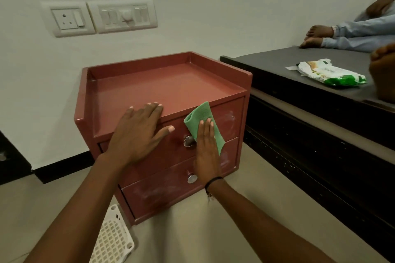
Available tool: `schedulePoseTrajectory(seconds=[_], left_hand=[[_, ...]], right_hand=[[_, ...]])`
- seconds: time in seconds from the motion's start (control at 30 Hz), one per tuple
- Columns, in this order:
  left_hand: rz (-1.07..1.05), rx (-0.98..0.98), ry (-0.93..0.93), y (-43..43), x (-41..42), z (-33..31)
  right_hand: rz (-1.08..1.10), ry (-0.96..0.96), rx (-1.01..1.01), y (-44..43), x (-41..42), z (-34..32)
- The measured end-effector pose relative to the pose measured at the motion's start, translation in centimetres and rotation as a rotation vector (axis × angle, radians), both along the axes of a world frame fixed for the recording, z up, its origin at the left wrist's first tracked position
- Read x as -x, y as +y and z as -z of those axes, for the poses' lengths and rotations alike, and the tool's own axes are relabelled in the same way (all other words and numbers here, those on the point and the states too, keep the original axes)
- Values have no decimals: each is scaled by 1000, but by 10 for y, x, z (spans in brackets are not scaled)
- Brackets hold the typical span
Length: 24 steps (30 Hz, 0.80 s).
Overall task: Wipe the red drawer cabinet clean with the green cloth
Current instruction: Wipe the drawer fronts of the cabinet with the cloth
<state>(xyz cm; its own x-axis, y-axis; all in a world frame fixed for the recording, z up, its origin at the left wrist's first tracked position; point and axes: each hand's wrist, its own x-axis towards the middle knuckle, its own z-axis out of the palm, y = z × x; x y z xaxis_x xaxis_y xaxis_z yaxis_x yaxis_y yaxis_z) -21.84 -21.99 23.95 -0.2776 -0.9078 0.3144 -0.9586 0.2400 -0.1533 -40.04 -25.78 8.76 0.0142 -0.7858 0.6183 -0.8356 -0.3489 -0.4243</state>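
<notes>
The red drawer cabinet stands on the floor against the wall, just beside a dark bed platform. It has a shallow tray top with a raised rim and two drawers, each with a round metal knob.

The left hand lies flat over the front edge of the tray top, fingers spread and the thumb hanging down onto the upper drawer front. It pinches nothing — its job, as I judge it, is to pin the light cabinet so that the rubbing does not push it back toward the wall.

The right hand presses the green cloth against the upper drawer front, just right of the upper knob. Its fingers are straight and held close together, the palm flat on the cloth; the cloth is trapped between hand and drawer rather than gripped in a closed grip. A flat palm spreads the pressure and lets the folded cloth cover more of the surface in each pass.

Pale smears show on the upper drawer to the right of the cloth, and cloudy marks on the lower drawer around the lower knob, so the fronts seem only partly done. The tray top looks fairly even in colour.

A white plastic basket lies on the floor near the cabinet's front corner, and a packet of wipes rests on the bed platform, well apart.
</notes>
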Motion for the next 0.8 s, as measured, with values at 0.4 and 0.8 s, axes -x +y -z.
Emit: schedulePoseTrajectory(seconds=[0.4,0.8], left_hand=[[23,16,68,-5,-3,3],[10,31,76,-3,-5,4]], right_hand=[[240,-150,2,-36,17,-5],[126,-197,-151,3,-14,47]])
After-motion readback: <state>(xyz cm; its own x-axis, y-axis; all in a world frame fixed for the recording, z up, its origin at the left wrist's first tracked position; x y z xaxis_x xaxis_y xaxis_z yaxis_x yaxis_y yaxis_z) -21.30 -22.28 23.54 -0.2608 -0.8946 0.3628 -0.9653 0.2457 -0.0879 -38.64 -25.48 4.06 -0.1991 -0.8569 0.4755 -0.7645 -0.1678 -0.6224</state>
